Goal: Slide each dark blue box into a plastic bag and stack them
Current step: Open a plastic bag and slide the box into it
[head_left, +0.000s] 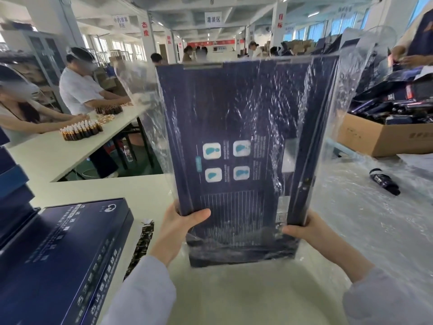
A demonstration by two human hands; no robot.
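Dark blue box [236, 127] stands upright inside a clear plastic bag [337, 95], above the desk [246, 296]; left hand [178, 227] and right hand [304, 227] grip its lower corners, fingers curled round them.

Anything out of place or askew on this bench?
One small dark bottle lies tipped on its side, alone on the plastic sheeting at right. The bagged box itself looks undamaged.

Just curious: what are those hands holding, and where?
Left hand and right hand grip the bagged dark blue box by its side edges, near the bottom.
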